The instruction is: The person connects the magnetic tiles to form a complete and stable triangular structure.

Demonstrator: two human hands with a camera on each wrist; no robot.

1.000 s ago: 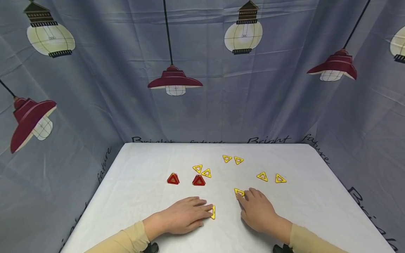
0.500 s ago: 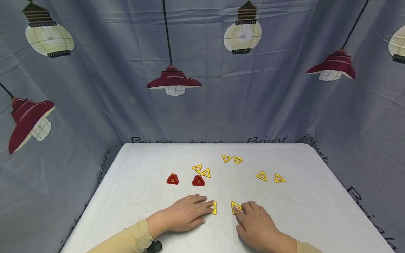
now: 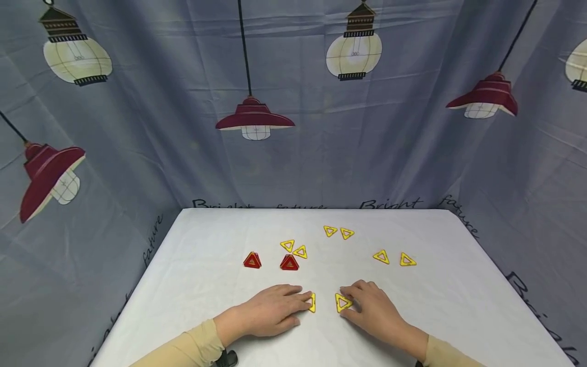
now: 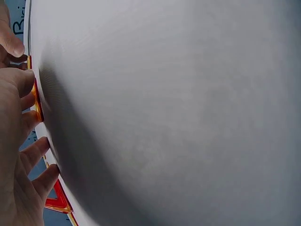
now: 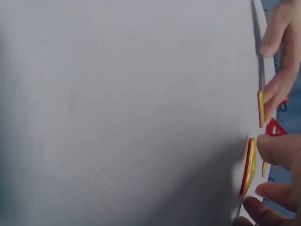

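Note:
My left hand (image 3: pixel 270 312) lies palm down with straight fingers, their tips on a yellow triangular frame tile (image 3: pixel 313 303). To its right, the thumb and fingers of my right hand (image 3: pixel 379 313) are curled round a second yellow triangular tile (image 3: pixel 338 303), at opposite sides of it. A short gap of white tabletop separates the two tiles. In the right wrist view this tile (image 5: pixel 249 165) appears edge-on, yellow and red, low over the table between thumb and fingers. The left wrist view catches the left fingers beside a tile (image 4: pixel 38 106) with an orange-yellow edge.
Two red pyramids, one at left (image 3: pixel 252 261) and one nearer the middle (image 3: pixel 289 265), stand on the white table (image 3: pixel 206 285). Two yellow tiles (image 3: pixel 288 241) lie behind the second pyramid. Others lie at the back (image 3: pixel 347 230) and at right (image 3: pixel 401 260). A patterned curtain (image 3: pixel 293 168) surrounds the table.
The right hand has drawn its tile nearer and left, beside the left one. Its fingers went from on top of the tile to round its sides. The left hand's tile shifted slightly away.

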